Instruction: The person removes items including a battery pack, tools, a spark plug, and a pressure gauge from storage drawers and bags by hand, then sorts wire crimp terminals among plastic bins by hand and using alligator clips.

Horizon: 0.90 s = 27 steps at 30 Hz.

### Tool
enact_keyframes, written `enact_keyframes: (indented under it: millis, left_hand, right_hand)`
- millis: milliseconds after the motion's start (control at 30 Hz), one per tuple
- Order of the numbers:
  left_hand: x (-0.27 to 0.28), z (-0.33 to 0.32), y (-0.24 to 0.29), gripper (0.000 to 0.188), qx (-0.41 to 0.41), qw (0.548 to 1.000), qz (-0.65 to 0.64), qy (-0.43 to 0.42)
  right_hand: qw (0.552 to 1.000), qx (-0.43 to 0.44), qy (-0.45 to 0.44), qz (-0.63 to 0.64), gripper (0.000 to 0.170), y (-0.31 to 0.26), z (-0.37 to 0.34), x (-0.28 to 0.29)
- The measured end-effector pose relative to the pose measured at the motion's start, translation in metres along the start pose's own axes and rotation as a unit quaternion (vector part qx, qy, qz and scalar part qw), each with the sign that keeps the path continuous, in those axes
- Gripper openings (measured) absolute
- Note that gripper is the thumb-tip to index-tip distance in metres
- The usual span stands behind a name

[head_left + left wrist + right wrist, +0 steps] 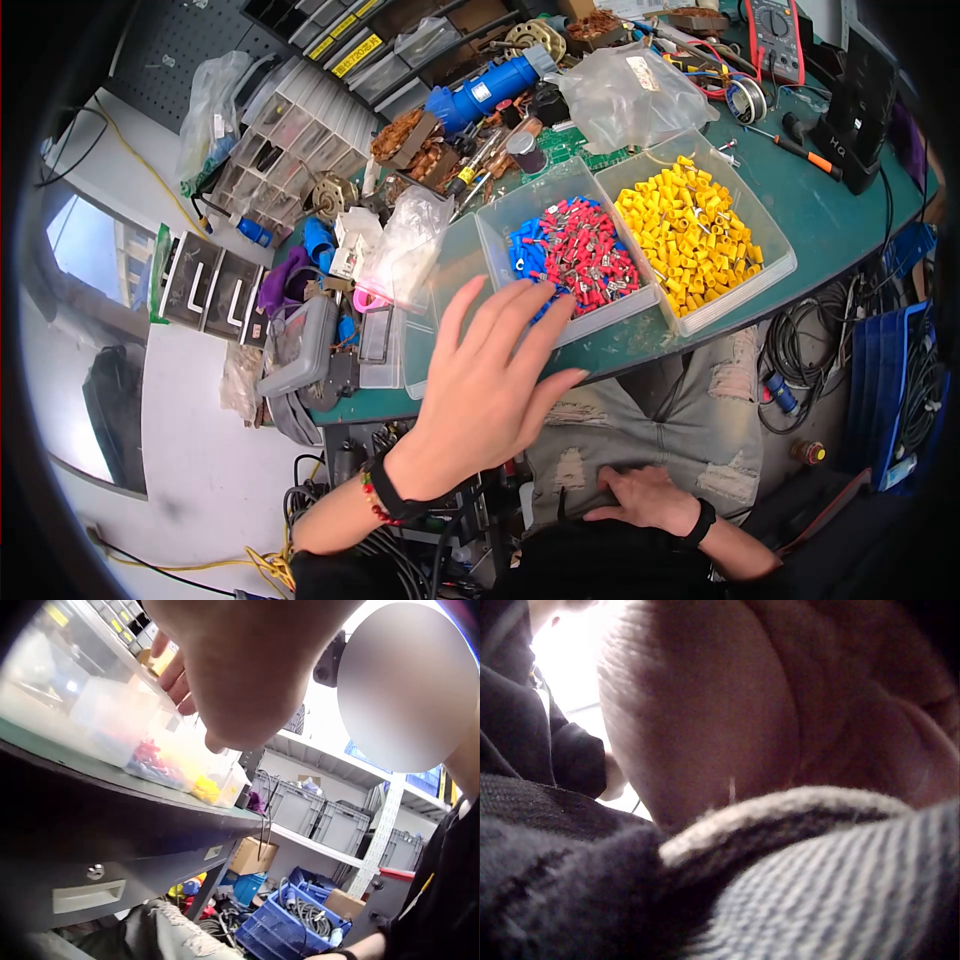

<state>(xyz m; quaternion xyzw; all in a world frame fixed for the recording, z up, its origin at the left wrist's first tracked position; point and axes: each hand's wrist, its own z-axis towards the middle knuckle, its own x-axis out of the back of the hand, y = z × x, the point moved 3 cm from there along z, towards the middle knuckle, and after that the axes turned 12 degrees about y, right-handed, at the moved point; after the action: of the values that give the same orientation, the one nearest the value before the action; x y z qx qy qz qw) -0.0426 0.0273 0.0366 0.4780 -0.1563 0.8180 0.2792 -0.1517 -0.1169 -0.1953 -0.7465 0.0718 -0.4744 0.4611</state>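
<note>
My left hand (485, 385) reaches forward with its fingers spread and nothing held. Its fingertips overlap the near edge of a clear plastic box (492, 238) in the head view. Inside that box lie red crimp terminals (590, 250), with blue crimp terminals (524, 254) mostly along the left side. To its right, a second clear box (775, 270) is filled with yellow crimp terminals (690, 235). Another clear box (425, 345) stands to the left, partly behind the hand. My right hand (650, 497) rests on the jeans, its fingers loosely bent.
Behind the boxes are a plastic bag (635, 95), a blue industrial plug (490, 90) and a green circuit board (570, 145). A screwdriver (805, 152) and a multimeter (778, 35) are at the far right. Parts drawers (290, 150) stand at the left.
</note>
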Motion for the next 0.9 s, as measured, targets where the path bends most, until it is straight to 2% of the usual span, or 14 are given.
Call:
enact_keyframes:
  millis: [67, 100, 167, 200, 267, 400, 467, 533, 600, 633, 733, 800, 867, 900]
  left_hand:
    - [-0.011, 0.009, 0.001, 0.042, -0.02, 1.0, -0.004, 0.004]
    - [-0.015, 0.01, 0.001, 0.042, -0.028, 1.0, -0.009, 0.0]
    - [-0.023, 0.008, -0.001, 0.028, 0.014, 1.0, -0.005, -0.01]
    - [-0.026, 0.008, 0.0, 0.028, 0.008, 1.0, -0.011, -0.014]
    - [-0.025, 0.008, 0.001, 0.021, 0.013, 1.0, 0.003, 0.024]
    - [-0.025, 0.015, 0.009, 0.02, 0.008, 0.999, 0.021, 0.04]
    - [-0.033, 0.017, 0.01, 0.02, 0.06, 0.998, -0.017, 0.023]
    - [-0.038, 0.017, 0.01, 0.021, 0.064, 0.997, -0.039, 0.028]
    - [-0.039, 0.012, 0.003, 0.018, 0.068, 0.993, -0.032, 0.091]
    - [-0.037, 0.012, 0.0, 0.018, 0.069, 0.983, -0.076, 0.152]
    - [-0.024, 0.011, -0.001, 0.022, 0.104, 0.972, -0.06, 0.202]
    - [-0.02, 0.011, -0.004, 0.025, 0.081, 0.978, -0.047, 0.184]
    - [-0.02, 0.019, 0.001, 0.026, 0.027, 0.991, -0.032, 0.13]
    - [-0.022, 0.019, 0.0, 0.025, 0.034, 0.993, -0.046, 0.102]
  right_hand:
    - [1.0, -0.01, -0.01, -0.001, 0.063, 0.003, 0.0, -0.004]
    - [1.0, -0.018, -0.004, 0.003, 0.063, 0.004, -0.001, -0.005]
    - [1.0, -0.008, -0.003, 0.012, 0.065, 0.007, -0.004, -0.007]
    - [1.0, -0.015, 0.001, 0.016, 0.065, 0.008, -0.005, -0.006]
    - [0.999, -0.011, -0.012, 0.029, 0.067, 0.007, -0.004, -0.006]
    - [1.0, 0.005, 0.001, 0.011, 0.068, 0.008, -0.001, -0.011]
    - [1.0, -0.007, -0.016, 0.013, 0.069, 0.006, -0.002, -0.006]
    - [1.0, -0.014, -0.017, 0.01, 0.069, 0.004, -0.003, -0.003]
    - [1.0, -0.022, -0.02, 0.009, 0.069, 0.007, -0.006, -0.003]
    - [1.0, -0.018, -0.013, 0.019, 0.069, 0.008, -0.006, -0.005]
    - [0.999, -0.014, -0.007, 0.029, 0.068, 0.008, -0.005, -0.01]
    - [1.0, -0.008, -0.009, 0.021, 0.068, 0.008, -0.003, -0.01]
    - [1.0, -0.005, -0.012, 0.021, 0.067, 0.008, -0.001, -0.007]
    - [1.0, -0.004, -0.01, 0.02, 0.067, 0.007, -0.001, -0.007]
